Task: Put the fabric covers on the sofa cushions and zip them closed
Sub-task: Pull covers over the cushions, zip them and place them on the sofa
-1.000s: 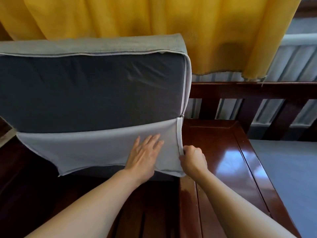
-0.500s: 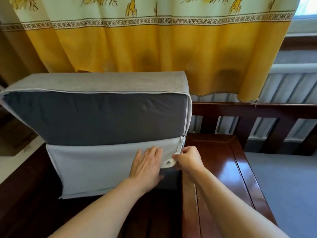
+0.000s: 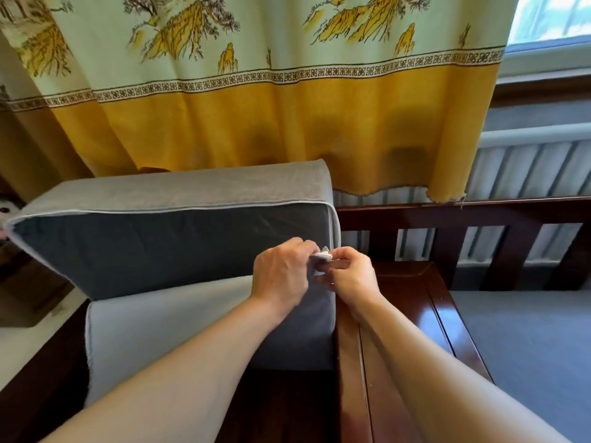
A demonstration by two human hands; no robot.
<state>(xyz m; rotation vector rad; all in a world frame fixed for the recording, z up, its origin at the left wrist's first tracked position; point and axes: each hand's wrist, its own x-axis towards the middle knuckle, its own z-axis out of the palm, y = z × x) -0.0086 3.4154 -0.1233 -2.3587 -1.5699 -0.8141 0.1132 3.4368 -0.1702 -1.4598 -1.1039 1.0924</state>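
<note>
A thick sofa cushion (image 3: 166, 247) stands on its edge on the wooden sofa frame, its dark grey inner side facing me. The light grey fabric cover (image 3: 198, 190) wraps its top and right side. The cover's loose flap (image 3: 166, 324) hangs open below the dark face. At the cushion's right edge my left hand (image 3: 281, 273) and my right hand (image 3: 351, 276) meet and both pinch the flap's upper right corner (image 3: 321, 257). The zipper pull is hidden between my fingers.
The dark polished wooden armrest (image 3: 412, 318) runs along the cushion's right side, with the slatted wooden backrest (image 3: 479, 212) behind it. A grey seat cushion (image 3: 527, 346) lies at the right. A yellow patterned curtain (image 3: 271, 123) hangs close behind.
My left hand left the flap's flat face and moved up to its right corner. My right hand rose along the cushion's right edge, lifting that corner. The camera tilted upward.
</note>
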